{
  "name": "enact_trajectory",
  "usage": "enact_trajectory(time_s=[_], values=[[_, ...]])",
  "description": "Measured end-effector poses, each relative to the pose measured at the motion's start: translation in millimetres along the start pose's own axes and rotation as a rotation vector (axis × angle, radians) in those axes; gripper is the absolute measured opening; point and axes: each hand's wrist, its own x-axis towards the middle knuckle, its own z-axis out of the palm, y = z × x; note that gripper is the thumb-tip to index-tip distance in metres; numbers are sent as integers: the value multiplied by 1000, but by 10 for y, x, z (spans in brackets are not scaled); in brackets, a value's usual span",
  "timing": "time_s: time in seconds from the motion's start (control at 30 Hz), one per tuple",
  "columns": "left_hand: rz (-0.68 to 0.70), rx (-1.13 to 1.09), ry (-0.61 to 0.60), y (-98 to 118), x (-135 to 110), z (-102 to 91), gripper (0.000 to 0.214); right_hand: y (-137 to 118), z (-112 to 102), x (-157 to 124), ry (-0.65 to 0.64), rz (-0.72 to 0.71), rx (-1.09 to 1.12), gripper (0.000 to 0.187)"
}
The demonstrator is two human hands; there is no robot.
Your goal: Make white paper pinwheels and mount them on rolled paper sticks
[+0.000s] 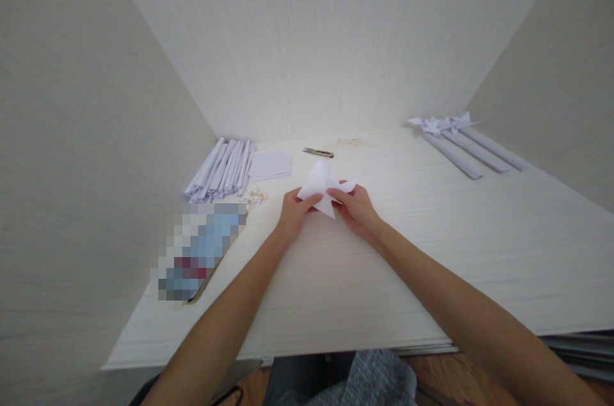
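Both my hands meet over the middle of the white table (pixel 432 252), holding a folded sheet of white paper (pixel 320 183) just above its surface. My left hand (pixel 293 213) pinches the paper's left edge with thumb and fingers closed. My right hand (pixel 355 206) grips the right side, fingers curled onto the sheet. The paper is bent into a pointed, partly folded shape, with one corner pointing down between my hands.
A row of folded paper strips (pixel 223 171) lies at the left, with flat white sheets (pixel 271 164) beside it. Small snips (pixel 317 152) lie behind my hands. Long paper rolls with star-like tops (pixel 463 140) rest at the back right. A blurred flat object (pixel 199 251) sits at the left.
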Motion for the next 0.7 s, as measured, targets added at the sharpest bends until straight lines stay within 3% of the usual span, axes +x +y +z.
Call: enact_trajectory(time_s=[0.1, 0.27, 0.7], values=[[-75, -4, -119, 31, 6, -53, 22, -65, -64, 6, -107, 75, -66, 22], [-122, 112, -178, -5, 25, -122, 22, -122, -113, -16, -271, 156, -144, 19], [-113, 264, -258, 21, 33, -154, 18, -148, -175, -1, -339, 169, -284, 21]])
